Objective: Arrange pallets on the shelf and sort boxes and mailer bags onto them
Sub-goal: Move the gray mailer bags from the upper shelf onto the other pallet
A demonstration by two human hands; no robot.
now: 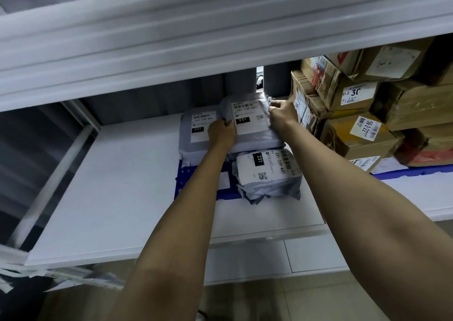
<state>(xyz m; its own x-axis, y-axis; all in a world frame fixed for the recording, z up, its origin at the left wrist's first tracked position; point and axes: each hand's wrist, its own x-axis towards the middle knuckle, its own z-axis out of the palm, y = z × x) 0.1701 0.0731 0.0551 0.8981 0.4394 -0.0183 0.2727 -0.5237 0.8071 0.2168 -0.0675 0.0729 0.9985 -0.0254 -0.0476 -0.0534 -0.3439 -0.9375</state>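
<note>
On blue pallet (184, 176): 3 mailer bags (268, 173) | left hand (221, 133), right hand (283, 113) both grip top bag (250, 124)

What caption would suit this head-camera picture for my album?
Left hand and right hand hold a grey mailer bag above other bags on a blue pallet, beside stacked cardboard boxes.

My fingers (229, 124) hold a smooth grey plastic mailer bag (257, 138); beneath it, a matt white shelf (122, 186); right of it, taped cardboard boxes (358, 137).
</note>
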